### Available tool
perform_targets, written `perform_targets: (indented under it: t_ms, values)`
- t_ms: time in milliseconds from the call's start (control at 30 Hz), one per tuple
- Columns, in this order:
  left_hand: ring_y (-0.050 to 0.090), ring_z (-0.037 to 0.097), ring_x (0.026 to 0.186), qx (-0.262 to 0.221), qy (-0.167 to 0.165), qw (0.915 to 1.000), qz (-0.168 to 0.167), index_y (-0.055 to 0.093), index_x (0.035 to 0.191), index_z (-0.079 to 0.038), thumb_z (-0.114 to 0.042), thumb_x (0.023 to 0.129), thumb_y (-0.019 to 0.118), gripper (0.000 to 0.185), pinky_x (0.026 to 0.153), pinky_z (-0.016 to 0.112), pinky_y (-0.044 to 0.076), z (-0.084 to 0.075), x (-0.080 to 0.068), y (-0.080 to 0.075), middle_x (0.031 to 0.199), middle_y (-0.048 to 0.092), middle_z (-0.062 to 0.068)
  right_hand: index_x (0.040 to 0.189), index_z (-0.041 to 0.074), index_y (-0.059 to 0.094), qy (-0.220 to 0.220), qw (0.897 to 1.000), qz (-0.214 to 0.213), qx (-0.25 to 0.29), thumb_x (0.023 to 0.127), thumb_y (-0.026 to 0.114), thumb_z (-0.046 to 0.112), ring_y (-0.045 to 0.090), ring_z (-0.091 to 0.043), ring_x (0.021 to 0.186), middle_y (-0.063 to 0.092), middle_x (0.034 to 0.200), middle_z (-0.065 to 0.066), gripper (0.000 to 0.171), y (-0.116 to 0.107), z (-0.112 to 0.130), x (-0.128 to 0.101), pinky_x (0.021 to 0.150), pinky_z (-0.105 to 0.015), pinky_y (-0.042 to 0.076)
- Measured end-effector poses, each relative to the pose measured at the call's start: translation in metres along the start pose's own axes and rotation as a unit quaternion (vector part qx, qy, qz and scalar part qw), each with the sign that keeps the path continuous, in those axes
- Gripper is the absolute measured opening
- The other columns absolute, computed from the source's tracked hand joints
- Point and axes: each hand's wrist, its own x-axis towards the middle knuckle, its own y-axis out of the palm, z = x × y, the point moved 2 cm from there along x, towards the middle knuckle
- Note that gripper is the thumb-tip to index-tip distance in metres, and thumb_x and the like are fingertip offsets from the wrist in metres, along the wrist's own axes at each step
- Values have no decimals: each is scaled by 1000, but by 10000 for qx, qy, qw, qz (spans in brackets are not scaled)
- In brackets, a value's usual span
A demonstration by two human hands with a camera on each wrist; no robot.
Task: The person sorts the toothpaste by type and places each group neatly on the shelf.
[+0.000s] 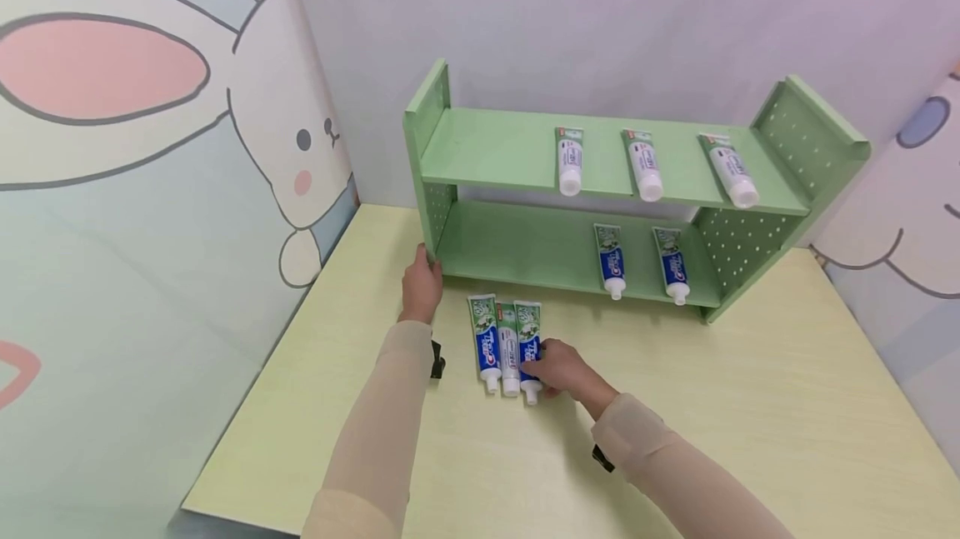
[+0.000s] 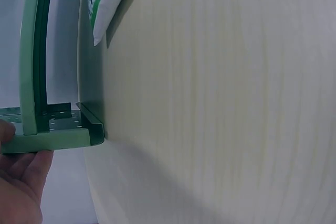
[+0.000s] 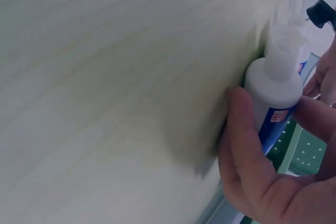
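My left hand [image 1: 422,285] grips the lower front edge of the green shelf's [image 1: 517,143] left side panel; in the left wrist view its thumb and fingers [image 2: 37,174] lie on either side of that edge. With my right hand [image 1: 562,368] I hold a blue-and-green toothpaste tube [image 1: 528,326], the rightmost of three lying side by side on the table. The right wrist view shows thumb and fingers round the tube near its white cap [image 3: 275,80]. Left of it lie a white-and-green toothpaste tube [image 1: 508,347] and another blue-and-green one [image 1: 486,339].
Three white-and-green tubes, one of them at the left [image 1: 570,157], lie on the upper shelf. Two blue-and-green tubes, including this one [image 1: 611,260], lie on the lower shelf toward the right. The shelf stands on a pale wooden table [image 1: 750,406] against the wall [image 1: 600,22].
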Motion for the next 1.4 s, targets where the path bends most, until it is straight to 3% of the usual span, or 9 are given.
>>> perform_targets:
  t_ms: [200, 567, 800, 1400]
  values:
    - [65, 35, 92, -18, -63, 10000, 26, 43, 138, -8, -13, 104, 48, 35, 72, 46, 53, 0, 0, -1, 117, 63, 23, 122, -11, 48, 27, 9999, -93, 103, 90, 70, 16, 61, -22, 69, 59, 97, -15, 48, 4, 1, 2, 55, -33, 55]
    - [64, 36, 99, -37, -49, 10000, -9, 44, 137, -8, -13, 103, 48, 34, 76, 46, 53, 3, 1, 1, 122, 61, 24, 122, -13, 49, -89, 9995, -142, 264, 88, 73, 16, 63, -22, 67, 60, 95, -15, 51, 3, -4, 5, 56, -33, 55]
    - [65, 34, 94, -63, -66, 10000, 29, 43, 137, -8, -13, 103, 49, 35, 73, 45, 53, 4, 1, 2, 117, 63, 22, 126, -15, 49, 88, 9986, 65, 515, 88, 72, 15, 65, -22, 69, 63, 96, -15, 53, -7, -4, 4, 60, -35, 56]
    - [65, 33, 91, 58, 43, 10000, 42, 44, 136, -7, -12, 103, 49, 33, 72, 44, 53, 2, 1, 0, 116, 63, 23, 135, -16, 41, -6, 9896, 588, 1317, 93, 67, 12, 65, -24, 78, 62, 102, -19, 56, -30, -5, -14, 67, -38, 57]
